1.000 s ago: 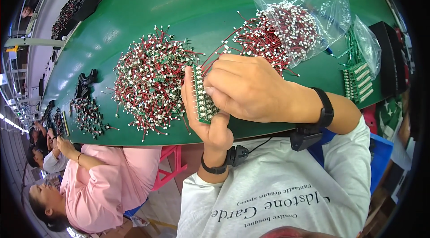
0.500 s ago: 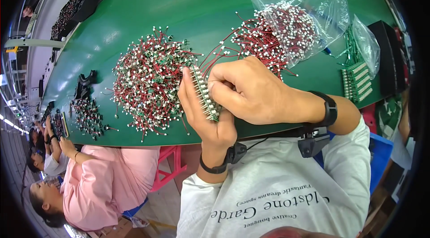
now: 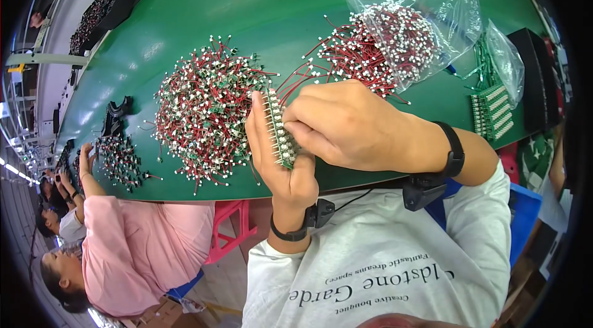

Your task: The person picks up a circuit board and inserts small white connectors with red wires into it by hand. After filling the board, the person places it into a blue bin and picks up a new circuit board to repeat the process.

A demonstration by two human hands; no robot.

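My left hand (image 3: 279, 161) grips a narrow green circuit board strip (image 3: 280, 131) with a row of small pins, held upright above the near edge of the green table (image 3: 204, 25). My right hand (image 3: 346, 124) lies across the strip from the right, fingertips pressed against its components; red wires (image 3: 290, 84) run up from under it. Just left of the hands lies a big heap of red-wired parts with white connectors (image 3: 207, 115). Behind my right hand an open clear plastic bag (image 3: 426, 25) spills more of the same wired parts (image 3: 370, 50).
A stack of green circuit board strips (image 3: 491, 112) and a second clear bag (image 3: 503, 59) sit at the right, beside black trays (image 3: 537, 75). At the left, a person in a pink top (image 3: 142, 248) works over a smaller heap of parts (image 3: 120, 161) near black parts (image 3: 114, 115).
Both hands with the strip have shifted slightly, the strip now more upright; my right fingers have moved along it. The heaps and bag are unchanged.
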